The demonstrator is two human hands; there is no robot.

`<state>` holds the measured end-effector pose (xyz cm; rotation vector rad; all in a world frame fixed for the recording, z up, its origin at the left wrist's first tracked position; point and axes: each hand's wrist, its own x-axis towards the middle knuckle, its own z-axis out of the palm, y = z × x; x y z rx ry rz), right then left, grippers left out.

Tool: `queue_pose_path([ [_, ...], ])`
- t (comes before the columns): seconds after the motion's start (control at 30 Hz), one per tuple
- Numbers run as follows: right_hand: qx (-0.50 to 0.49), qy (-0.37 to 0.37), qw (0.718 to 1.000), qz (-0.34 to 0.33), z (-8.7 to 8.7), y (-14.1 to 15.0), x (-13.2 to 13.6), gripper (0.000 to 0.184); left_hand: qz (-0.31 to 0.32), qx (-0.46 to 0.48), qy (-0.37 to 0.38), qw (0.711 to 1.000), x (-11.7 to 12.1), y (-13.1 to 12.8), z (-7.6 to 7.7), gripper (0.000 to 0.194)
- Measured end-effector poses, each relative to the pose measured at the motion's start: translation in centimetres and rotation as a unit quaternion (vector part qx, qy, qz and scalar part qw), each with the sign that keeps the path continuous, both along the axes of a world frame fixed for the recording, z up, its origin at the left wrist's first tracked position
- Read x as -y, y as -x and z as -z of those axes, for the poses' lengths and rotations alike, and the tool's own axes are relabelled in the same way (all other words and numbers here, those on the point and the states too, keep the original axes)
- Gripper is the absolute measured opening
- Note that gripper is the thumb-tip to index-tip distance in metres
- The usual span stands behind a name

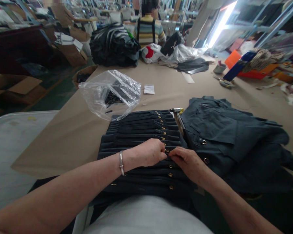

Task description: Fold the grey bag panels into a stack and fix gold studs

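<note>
On the desk point(63, 139), dark zippered pieces point(129, 136) lie overlapped, long axes running nine to three o'clock. Left hand point(152, 152) at nine and right hand point(188, 161) at three pinch one piece, fingers closed; a gold slider point(167, 150) sits toward twelve, near both.

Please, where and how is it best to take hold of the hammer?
I would grip the hammer by its shaft, coming from above with the right hand, once free: the head lies at the far end, and the shaft lies between the zippered pieces and the dark garments.
</note>
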<state>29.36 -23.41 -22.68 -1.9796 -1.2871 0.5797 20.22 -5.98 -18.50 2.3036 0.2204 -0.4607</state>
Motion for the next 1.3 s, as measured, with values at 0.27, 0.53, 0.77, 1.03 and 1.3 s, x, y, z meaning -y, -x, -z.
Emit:
queue_pose_path([
  [0.27,0.028,0.018,0.999,-0.009,0.3,-0.3,-0.1,0.016,0.010,-0.002,-0.030,1.000,-0.2,0.1,-0.1,0.016],
  [0.53,0.083,0.059,0.995,-0.021,0.4,0.0,-0.7,0.019,0.011,0.028,-0.073,0.997,0.0,0.3,0.9,0.017],
  [0.77,0.080,0.014,0.997,0.016,-1.1,0.2,-0.9,0.014,-0.035,0.071,-0.030,0.996,-1.4,1.0,0.8,0.019],
  [1.03,-0.034,-0.137,0.981,0.135,-1.9,3.7,-5.1,0.020,-0.308,0.050,0.288,0.905,-0.3,-0.4,1.3,0.044],
  [1.3,-0.170,-0.185,0.937,0.242,0.3,3.8,-8.1,0.025,-0.421,0.035,0.398,0.814,-0.7,-0.3,3.3,0.054],
])
